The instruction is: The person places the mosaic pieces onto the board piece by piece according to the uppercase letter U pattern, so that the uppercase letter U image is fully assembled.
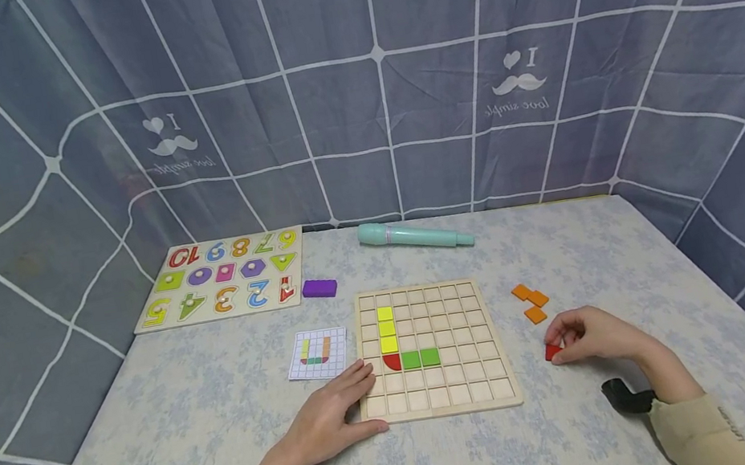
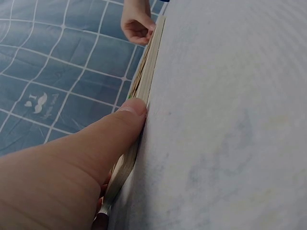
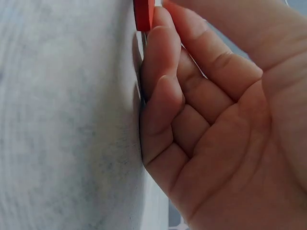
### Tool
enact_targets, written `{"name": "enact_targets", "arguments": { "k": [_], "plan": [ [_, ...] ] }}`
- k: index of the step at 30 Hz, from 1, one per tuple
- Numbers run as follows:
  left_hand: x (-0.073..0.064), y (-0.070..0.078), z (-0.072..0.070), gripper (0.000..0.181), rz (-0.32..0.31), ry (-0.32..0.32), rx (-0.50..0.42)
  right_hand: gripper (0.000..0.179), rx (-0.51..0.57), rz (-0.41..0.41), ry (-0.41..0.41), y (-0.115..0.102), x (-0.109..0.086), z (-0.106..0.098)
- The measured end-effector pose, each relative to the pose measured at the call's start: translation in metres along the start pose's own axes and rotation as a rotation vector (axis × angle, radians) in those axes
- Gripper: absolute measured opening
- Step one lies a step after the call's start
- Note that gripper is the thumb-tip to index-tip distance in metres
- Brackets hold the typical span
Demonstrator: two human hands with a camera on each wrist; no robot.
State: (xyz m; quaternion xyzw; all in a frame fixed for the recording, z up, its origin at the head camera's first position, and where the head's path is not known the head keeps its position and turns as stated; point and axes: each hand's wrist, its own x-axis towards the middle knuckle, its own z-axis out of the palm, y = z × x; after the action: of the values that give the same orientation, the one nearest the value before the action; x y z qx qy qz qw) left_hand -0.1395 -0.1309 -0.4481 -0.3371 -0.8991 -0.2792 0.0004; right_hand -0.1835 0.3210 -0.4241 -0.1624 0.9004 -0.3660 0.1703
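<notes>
A: Eyes on the right hand (image 1: 588, 336)! Thumb and fingers pinch a small red piece (image 1: 552, 351), low by the worktop (image 1: 467, 457).

B: And where does that leave it against the wooden board (image 1: 469, 406)?

A: Off the board's right side, with bare worktop between. From the right hand, the board lies straight across to the person's left, that's the line that counts!

B: Level with anything?

A: Roughly with the row holding the red quarter-round (image 1: 392, 362) and two green squares (image 1: 420, 358), only a touch nearer the person. The cell just right of those greens is bare, facing the red piece.

B: Which way does its long axis run?

A: Can't tell; the fingers cover too much, and the right wrist view cuts it off at the top.

B: The left hand (image 1: 334, 416)?

A: Far side of the board from the red piece! Thumb and fingers are spread around the near left corner, pinching no piece. The right hand is clearly the nearer one.

B: Neighbours?

A: Three orange pieces (image 1: 535, 315) beyond the right hand, slightly left of it. Three yellow squares (image 1: 386, 329) stand in a column above the quarter-round, and a patterned card (image 1: 317, 353) lies left of the board.
</notes>
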Motion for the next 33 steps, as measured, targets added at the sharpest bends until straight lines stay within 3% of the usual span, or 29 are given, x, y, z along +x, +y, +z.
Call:
{"name": "enact_targets", "arguments": {
  "k": [15, 33],
  "plan": [
    [0.0, 0.0, -0.001, 0.072, -0.004, -0.002, 0.005, 0.026, -0.047, 0.028, 0.029, -0.01, -0.001, 0.002],
    [0.0, -0.001, 0.0, 0.073, -0.009, -0.007, 0.01, 0.024, -0.09, -0.05, 0.026, -0.017, 0.007, 0.006]
  ]
}}
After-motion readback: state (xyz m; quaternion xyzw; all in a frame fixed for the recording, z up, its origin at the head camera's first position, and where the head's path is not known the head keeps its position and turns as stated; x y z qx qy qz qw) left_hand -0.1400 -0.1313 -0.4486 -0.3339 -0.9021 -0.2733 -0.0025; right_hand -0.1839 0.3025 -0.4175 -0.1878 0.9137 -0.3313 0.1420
